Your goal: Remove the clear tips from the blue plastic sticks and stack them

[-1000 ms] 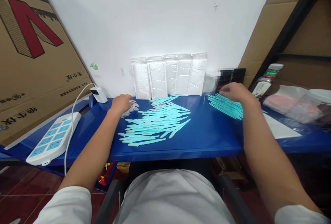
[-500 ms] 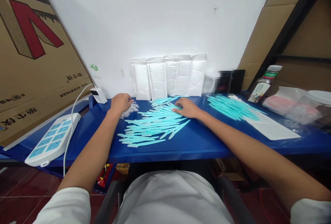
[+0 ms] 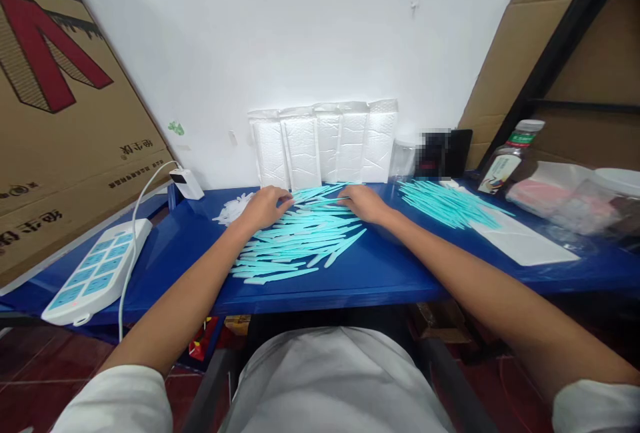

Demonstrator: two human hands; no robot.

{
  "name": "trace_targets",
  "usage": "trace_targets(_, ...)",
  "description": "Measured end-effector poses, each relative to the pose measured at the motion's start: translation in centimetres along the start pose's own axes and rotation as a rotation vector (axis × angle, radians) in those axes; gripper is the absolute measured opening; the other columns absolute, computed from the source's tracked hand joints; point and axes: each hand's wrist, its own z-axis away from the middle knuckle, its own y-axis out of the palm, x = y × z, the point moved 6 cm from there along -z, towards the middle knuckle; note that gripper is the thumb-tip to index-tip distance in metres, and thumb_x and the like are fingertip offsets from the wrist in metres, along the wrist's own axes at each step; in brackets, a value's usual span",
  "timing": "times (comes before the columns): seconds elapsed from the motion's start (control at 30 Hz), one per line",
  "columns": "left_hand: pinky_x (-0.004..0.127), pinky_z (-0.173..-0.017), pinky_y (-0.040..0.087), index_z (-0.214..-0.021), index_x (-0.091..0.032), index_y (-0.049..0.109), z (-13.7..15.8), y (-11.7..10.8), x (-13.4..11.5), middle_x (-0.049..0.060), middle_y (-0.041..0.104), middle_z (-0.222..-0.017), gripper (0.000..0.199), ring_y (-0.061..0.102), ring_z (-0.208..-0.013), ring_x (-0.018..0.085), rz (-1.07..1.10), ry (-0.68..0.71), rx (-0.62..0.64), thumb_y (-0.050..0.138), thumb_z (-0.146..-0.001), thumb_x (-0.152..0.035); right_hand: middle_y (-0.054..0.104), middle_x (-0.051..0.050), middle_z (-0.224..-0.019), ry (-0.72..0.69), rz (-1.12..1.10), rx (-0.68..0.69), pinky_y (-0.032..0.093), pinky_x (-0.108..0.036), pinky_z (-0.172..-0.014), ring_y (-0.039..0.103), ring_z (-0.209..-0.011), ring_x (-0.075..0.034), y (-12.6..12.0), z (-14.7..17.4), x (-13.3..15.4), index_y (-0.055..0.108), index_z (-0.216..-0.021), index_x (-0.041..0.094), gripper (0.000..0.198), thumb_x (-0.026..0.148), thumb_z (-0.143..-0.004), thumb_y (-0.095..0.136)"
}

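My left hand [image 3: 270,207] is over the upper left of a loose pile of turquoise eyebrow razors [image 3: 300,239], its fingers curled in a pinch. Anything between those fingertips is too small to make out. Across the pile, my right hand [image 3: 367,204] has its thumb and fingers closed at the end of a slim turquoise razor. Both hands are at nearly the same height, with a short gap between them. Left of my left hand lies a heap of small whitish translucent pieces [image 3: 234,208], partly covered by the hand.
Another turquoise razor pile [image 3: 445,203] lies at right, partly on a white sheet [image 3: 530,243]. White padded envelopes [image 3: 325,143] lean on the wall. A power strip [image 3: 100,269], a corded white device [image 3: 187,183], a clear jar [image 3: 404,156] and a bottle [image 3: 510,156] stand around.
My left hand has moved right, from the whitish pieces to the turquoise pile, uncovering more of the heap. My right hand has stayed near the pile's upper right.
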Motion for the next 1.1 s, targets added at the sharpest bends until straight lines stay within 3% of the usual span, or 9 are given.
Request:
trace_targets(0.23, 0.042, -0.097, 0.053, -0.134, -0.017, 0.07, 0.2, 0.9, -2.6, 0.015, 0.075, -0.118, 0.054, 0.067, -0.115, 0.031, 0.041, 0.056, -0.023, 0.042, -0.109, -0.056, 0.076, -0.011, -0.092, -0.135, -0.154, -0.148, 0.043, -0.03, -0.077, 0.067, -0.084, -0.023, -2.7, 0.8, 0.5, 0.081, -0.093, 0.015, 0.028, 0.028, -0.103, 0.058)
trace_targets(0.53, 0.039, -0.079, 0.048, -0.093, -0.018, 0.067, 0.1, 1.1, -4.3, 0.011, 0.069, -0.092, 0.042, 0.064, -0.091, 0.028, -0.03, 0.158, -0.009, 0.04, -0.112, -0.043, 0.074, -0.01, -0.089, -0.209, -0.189, -0.157, 0.04, -0.03, -0.075, 0.065, -0.082, -0.022, -2.7, 1.2, 1.9, 0.077, -0.087, 0.016, 0.026, 0.026, -0.102, 0.059)
trace_targets(0.7, 0.038, -0.081, 0.048, -0.095, -0.019, 0.069, 0.2, 1.3, -4.1, 0.011, 0.07, -0.094, 0.039, 0.065, -0.094, 0.028, 0.036, 0.171, -0.022, 0.043, -0.111, -0.043, 0.07, -0.008, -0.082, -0.237, -0.222, -0.099, 0.039, -0.029, -0.073, 0.061, -0.077, -0.02, -2.9, 1.5, 2.5, 0.071, -0.08, 0.017, 0.028, 0.024, -0.103, 0.056)
trace_targets(0.87, 0.035, -0.073, 0.044, -0.095, -0.019, 0.069, 0.2, 1.3, -4.0, 0.009, 0.066, -0.088, 0.037, 0.062, -0.083, 0.026, 0.011, 0.128, -0.014, 0.045, -0.11, -0.043, 0.069, -0.009, -0.082, -0.239, -0.265, -0.065, 0.04, -0.03, -0.074, 0.06, -0.077, -0.021, -2.8, 1.5, 2.9, 0.068, -0.08, 0.017, 0.028, 0.028, -0.103, 0.055)
trace_targets(1.1, 0.035, -0.076, 0.045, -0.092, -0.02, 0.074, 0.0, 1.4, -3.3, 0.009, 0.07, -0.084, 0.042, 0.064, -0.086, 0.027, 0.092, 0.095, -0.007, 0.048, -0.109, -0.047, 0.071, -0.009, -0.081, -0.2, -0.27, 0.005, 0.039, -0.031, -0.074, 0.057, -0.075, -0.02, -2.2, 1.2, 1.3, 0.067, -0.077, 0.017, 0.034, 0.033, -0.102, 0.051)
